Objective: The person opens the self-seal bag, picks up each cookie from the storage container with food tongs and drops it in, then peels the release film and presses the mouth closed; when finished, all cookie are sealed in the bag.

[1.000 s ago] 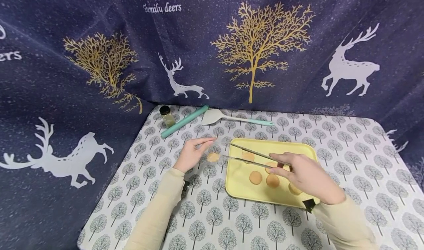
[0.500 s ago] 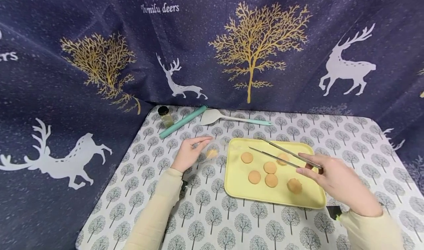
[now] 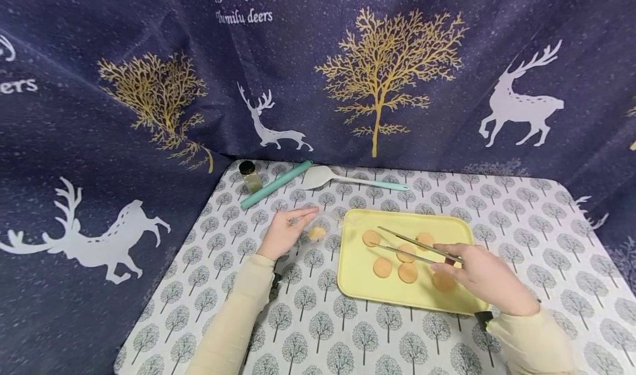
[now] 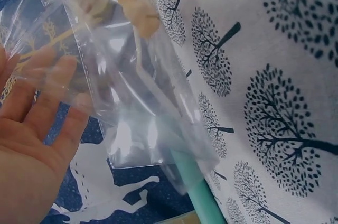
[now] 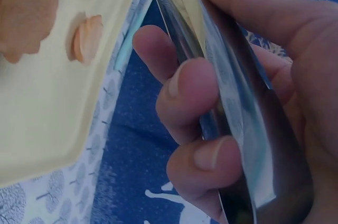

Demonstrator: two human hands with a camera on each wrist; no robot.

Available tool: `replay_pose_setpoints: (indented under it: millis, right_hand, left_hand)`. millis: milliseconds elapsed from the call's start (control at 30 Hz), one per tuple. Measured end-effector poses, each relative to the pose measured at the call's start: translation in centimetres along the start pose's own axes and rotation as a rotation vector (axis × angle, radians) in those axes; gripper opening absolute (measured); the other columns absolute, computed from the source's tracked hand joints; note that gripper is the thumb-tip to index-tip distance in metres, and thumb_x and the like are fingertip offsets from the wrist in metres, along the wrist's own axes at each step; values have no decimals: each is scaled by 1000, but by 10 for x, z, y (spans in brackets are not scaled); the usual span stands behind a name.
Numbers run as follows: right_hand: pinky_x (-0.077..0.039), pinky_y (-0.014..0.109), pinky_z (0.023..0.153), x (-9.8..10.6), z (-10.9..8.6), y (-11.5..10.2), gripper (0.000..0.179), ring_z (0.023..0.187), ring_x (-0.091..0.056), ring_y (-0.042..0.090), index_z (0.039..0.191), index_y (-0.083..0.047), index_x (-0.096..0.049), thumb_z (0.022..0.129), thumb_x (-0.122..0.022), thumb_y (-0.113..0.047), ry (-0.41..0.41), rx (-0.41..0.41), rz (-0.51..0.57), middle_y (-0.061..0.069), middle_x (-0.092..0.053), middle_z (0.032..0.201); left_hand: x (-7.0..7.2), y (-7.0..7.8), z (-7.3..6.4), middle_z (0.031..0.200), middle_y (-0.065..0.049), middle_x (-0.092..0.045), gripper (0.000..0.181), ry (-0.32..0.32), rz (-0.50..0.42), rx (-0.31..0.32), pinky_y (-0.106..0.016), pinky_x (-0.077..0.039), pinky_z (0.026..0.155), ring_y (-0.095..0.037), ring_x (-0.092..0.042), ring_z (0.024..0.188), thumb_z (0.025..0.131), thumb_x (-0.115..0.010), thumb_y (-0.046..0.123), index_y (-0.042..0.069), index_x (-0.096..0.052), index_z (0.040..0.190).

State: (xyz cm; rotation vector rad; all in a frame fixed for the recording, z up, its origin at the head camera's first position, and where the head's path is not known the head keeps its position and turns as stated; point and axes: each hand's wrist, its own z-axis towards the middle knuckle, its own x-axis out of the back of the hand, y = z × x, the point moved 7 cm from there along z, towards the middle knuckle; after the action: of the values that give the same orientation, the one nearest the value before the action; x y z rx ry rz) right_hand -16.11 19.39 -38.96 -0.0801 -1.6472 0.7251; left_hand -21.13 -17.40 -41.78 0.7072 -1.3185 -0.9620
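My left hand holds a clear plastic bag by its upper part, with thumb and fingers close together, left of the tray. Low in the bag lies a tan cookie, which shows through the plastic in the head view too. In my right hand are long metal tongs, the fingers wrapped around their arms. The tongs' arms are spread with nothing gripped, and their tips overlap the leftmost cookie on the yellow tray. Several round cookies and a scalloped one lie there.
Behind the hands lie a green rod and a white spatula with a mint handle. A dark-lidded jar stands at the back left corner. Dark fabric with deer and trees hangs behind the tree-print tablecloth.
The tongs pulled away from beside the bag to the right over the tray, then came partway back left toward the leftmost cookie. My left hand and the bag stay nearly in place.
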Motion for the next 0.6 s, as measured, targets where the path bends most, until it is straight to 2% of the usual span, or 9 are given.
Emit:
replay_pose_setpoints:
  millis: [100, 200, 233, 300, 400, 433, 467, 600]
  right_hand:
    - [-43, 30, 47, -5, 2, 1, 56, 54, -47, 7, 129, -6, -61, 88, -68, -43, -14, -8, -2, 12, -71, 105]
    - [-45, 31, 50, -8, 4, 2, 56, 54, -48, 7, 129, -7, -62, 87, -69, -42, -22, -17, -14, 7, -71, 100]
    - [-47, 31, 52, -9, 4, 1, 56, 58, -50, 6, 129, -6, -62, 87, -70, -42, -20, -12, -21, 4, -71, 97]
    - [-50, 33, 56, -10, 5, 1, 55, 63, -53, 6, 128, -6, -62, 86, -71, -41, -18, -7, -31, -2, -70, 92]
    - [-52, 34, 59, -11, 6, -1, 55, 66, -55, 5, 128, -6, -62, 85, -72, -39, -18, 7, -35, -4, -69, 91]
    - [-51, 34, 58, -11, 6, -1, 55, 67, -56, 5, 128, -6, -63, 85, -73, -38, -15, 11, -33, -3, -70, 92]
    - [-51, 33, 58, -11, 7, -1, 54, 67, -56, 5, 127, -6, -63, 85, -73, -38, -13, 14, -32, -2, -70, 92]
    - [-47, 30, 54, -11, 8, -2, 49, 64, -54, 4, 125, -7, -65, 85, -74, -34, 18, 32, -39, 3, -71, 94]
  left_hand:
    - [-1, -2, -1, 122, 13, -65, 24, -5, -3, 25, -42, -48, 99, -16, -62, 112, 95, -64, 28, 28, -70, 118]
    - [-2, -2, -1, 123, 10, -66, 24, -11, 4, 20, -41, -47, 100, -16, -62, 112, 95, -65, 25, 27, -71, 118]
    - [-2, -2, -2, 123, 9, -66, 23, -15, 2, 18, -40, -50, 96, -15, -64, 108, 95, -65, 25, 27, -71, 117]
    - [-2, -1, -2, 123, 6, -66, 23, -22, 3, 5, -37, -56, 78, -16, -66, 85, 95, -65, 23, 25, -71, 117]
    - [-2, 0, -2, 122, 4, -67, 22, -27, 4, -7, -31, -51, 58, -15, -45, 53, 95, -65, 22, 25, -72, 116]
    - [-2, 1, -2, 121, 3, -67, 22, -27, 3, -11, -27, -51, 60, -12, -42, 50, 94, -65, 22, 25, -72, 115]
    - [-2, 0, -2, 121, 3, -68, 22, -27, 6, -16, -26, -48, 52, -12, -34, 45, 94, -65, 22, 24, -72, 115]
    - [-3, 0, -2, 118, 3, -69, 22, -32, 8, -22, -21, -34, 39, -5, -21, 38, 94, -65, 22, 21, -72, 115]
